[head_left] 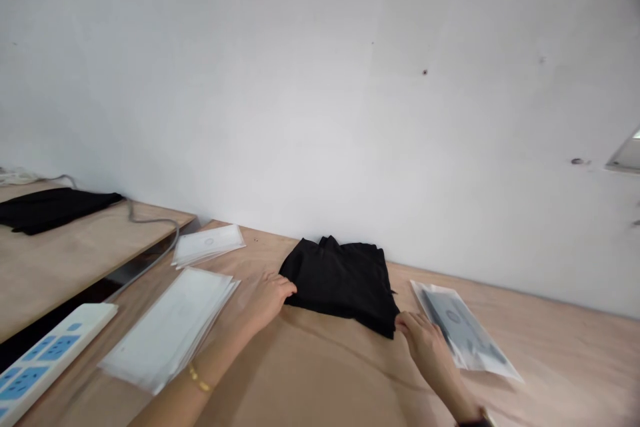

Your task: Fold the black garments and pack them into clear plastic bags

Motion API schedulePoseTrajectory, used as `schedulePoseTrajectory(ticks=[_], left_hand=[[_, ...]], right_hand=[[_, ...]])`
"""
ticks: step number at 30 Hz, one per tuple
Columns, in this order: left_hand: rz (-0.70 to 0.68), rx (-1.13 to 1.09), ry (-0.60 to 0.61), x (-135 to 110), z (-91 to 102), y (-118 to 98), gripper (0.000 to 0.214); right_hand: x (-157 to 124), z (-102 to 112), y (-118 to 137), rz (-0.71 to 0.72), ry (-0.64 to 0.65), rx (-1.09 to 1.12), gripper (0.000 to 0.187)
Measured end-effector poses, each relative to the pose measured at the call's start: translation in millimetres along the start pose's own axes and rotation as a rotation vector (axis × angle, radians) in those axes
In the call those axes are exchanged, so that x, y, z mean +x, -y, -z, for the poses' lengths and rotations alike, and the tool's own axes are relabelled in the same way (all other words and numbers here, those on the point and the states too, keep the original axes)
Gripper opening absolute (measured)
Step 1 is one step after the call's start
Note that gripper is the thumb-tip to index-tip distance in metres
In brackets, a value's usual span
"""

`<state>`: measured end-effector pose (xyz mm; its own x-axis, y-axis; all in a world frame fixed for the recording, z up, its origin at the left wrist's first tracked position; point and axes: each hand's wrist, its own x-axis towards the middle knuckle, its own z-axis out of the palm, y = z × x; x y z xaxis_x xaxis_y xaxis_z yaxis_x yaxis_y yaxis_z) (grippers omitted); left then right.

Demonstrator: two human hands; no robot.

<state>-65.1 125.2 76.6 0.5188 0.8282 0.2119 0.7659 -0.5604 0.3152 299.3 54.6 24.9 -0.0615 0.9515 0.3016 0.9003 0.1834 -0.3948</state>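
A piece of black cloth [343, 280], perhaps a garment, lies on the wooden table against the wall, its far edge rumpled. My left hand [273, 293] pinches its near left corner between thumb and fingers. At the near right corner, my right hand [417, 330] grips the cloth the same way. The near edge runs between the two hands, slanting down to the right. Just beyond my right hand lies a frosted plastic bag [480, 337] with something dark inside. A stack of frosted bags [173, 330] sits to the left, partly behind my left forearm.
A smaller pile of frosted bags [210, 241] rests at the back left. A white power strip [50, 353] with blue sockets lies at the front left. Across a gap, a second table [60, 267] bears another black cloth [55, 207] and a grey cable [153, 220]. The white wall [320, 93] rises behind.
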Motion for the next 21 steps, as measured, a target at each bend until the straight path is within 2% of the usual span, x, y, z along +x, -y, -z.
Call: schedulePoseTrajectory(ticks=[2, 4, 5, 8, 9, 11, 13, 15, 17, 19, 21], left_hand=[[-0.010, -0.072, 0.150, -25, 12.0, -5, 0.029], [0.004, -0.176, 0.272, -48, 15.8, -13, 0.016], [0.012, -0.216, 0.274, -57, 13.6, -18, 0.014], [0.001, -0.233, 0.182, -74, -5.8, -30, 0.037], [-0.010, -0.225, 0.187, -77, -14.0, -31, 0.044], [-0.027, -0.208, 0.254, -84, -27.7, -30, 0.051], [-0.030, -0.189, 0.262, -87, -34.3, -26, 0.049], [-0.016, -0.173, 0.177, -80, -34.6, -22, 0.042], [0.024, -0.181, 0.062, -61, -33.9, -21, 0.035], [0.088, -0.221, -0.003, -34, -37.0, -21, 0.034], [0.154, -0.258, -0.003, -8, -44.7, -19, 0.030]], right_hand=[[-17, 11, 10, -0.022, 0.195, 0.083, 0.026], [-32, 16, 25, -0.058, 0.370, 0.189, 0.024], [-37, 14, 33, -0.066, 0.383, 0.224, 0.024], [-50, -8, 55, 0.003, 0.253, 0.203, 0.030], [-54, -19, 58, 0.036, 0.233, 0.168, 0.035], [-62, -37, 58, 0.097, 0.275, 0.116, 0.041], [-65, -46, 51, 0.118, 0.264, 0.117, 0.037], [-56, -44, 42, 0.112, 0.147, 0.153, 0.033], [-36, -37, 36, 0.104, 0.024, 0.186, 0.033], [-12, -30, 34, 0.078, 0.013, 0.201, 0.033], [8, -27, 34, 0.028, 0.057, 0.199, 0.032]])
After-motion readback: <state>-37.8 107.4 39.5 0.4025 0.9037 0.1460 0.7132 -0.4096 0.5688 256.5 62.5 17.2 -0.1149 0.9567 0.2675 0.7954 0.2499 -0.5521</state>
